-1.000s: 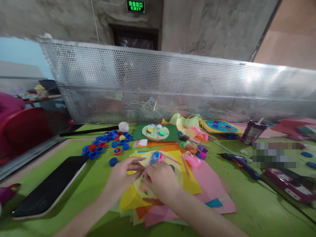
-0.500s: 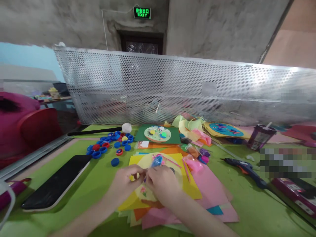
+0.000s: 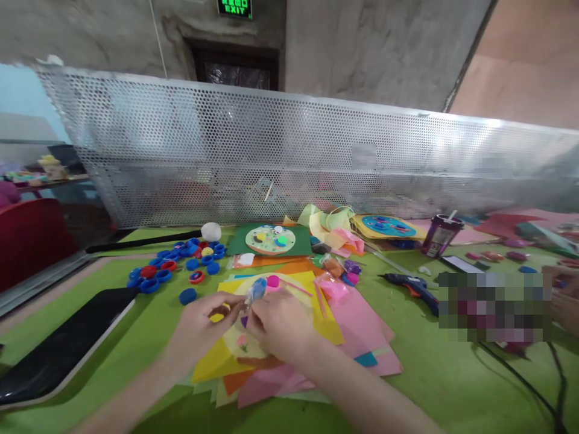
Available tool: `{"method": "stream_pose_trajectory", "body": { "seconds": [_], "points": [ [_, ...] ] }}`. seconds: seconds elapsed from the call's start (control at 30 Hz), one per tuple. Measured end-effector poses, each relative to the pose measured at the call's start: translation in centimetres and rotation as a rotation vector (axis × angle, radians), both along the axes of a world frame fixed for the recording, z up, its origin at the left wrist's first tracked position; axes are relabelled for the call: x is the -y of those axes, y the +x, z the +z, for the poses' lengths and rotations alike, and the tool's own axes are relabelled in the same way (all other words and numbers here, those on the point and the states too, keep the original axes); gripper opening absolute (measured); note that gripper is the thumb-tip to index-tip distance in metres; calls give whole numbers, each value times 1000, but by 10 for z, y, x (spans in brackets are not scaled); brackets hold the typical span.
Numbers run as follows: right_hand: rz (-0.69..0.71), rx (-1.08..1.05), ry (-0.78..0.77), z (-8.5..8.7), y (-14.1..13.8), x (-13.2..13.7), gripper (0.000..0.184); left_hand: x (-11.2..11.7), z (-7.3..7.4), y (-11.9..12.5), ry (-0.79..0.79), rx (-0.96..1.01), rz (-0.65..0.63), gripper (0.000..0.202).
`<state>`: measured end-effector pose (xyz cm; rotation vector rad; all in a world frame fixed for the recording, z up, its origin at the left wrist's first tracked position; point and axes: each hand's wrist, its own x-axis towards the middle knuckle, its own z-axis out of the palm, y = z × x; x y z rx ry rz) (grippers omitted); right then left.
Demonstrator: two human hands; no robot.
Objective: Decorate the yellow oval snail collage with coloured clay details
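My left hand and my right hand meet over a pale yellow disc, fingertips pinched together. Between them is a small clear plastic packet with something blue inside; both hands grip its near end. On the disc I see a pink blob, a pink flower and a bit of purple partly covered by my fingers. Under the disc lies yellow paper, on a stack of pink and orange sheets.
Blue and red bottle caps and a black phone-like slab lie left. Behind is a decorated disc on green card. To the right are a glue gun, a cup with a straw and another person's hand.
The view has swung right, so everything sits further left. My hands stay together at the packet, their fingertips shifting slightly. Another person's hand now shows at the right edge.
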<state>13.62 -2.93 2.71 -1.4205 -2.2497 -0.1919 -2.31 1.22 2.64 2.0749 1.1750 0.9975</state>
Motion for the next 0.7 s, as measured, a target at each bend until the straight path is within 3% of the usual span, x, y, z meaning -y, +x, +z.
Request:
{"method": "stream_pose_trajectory", "body": {
  "seconds": [0.07,0.2,0.23,0.4,0.5,0.6,0.7],
  "points": [
    [-2,-27,36,0,10,-4,22,1,-1,1,35,-7,-12,20],
    [-21,-69,108,-3,21,-10,67,0,-1,-2,34,25,-1,18],
    [-18,-59,105,-3,23,-11,70,-2,-1,-3,36,25,0,18],
    [35,-6,14,-4,26,-13,45,-8,-4,-8,59,-12,80,21],
    [53,-8,-11,-3,26,-11,44,-8,-6,-8,76,-24,120,21],
    [61,-19,-34,-3,26,-9,43,-6,-8,-8,207,0,125,19],
    [67,-35,-55,-3,27,-7,43,-3,-7,-9,306,-54,44,6]
  ]
}}
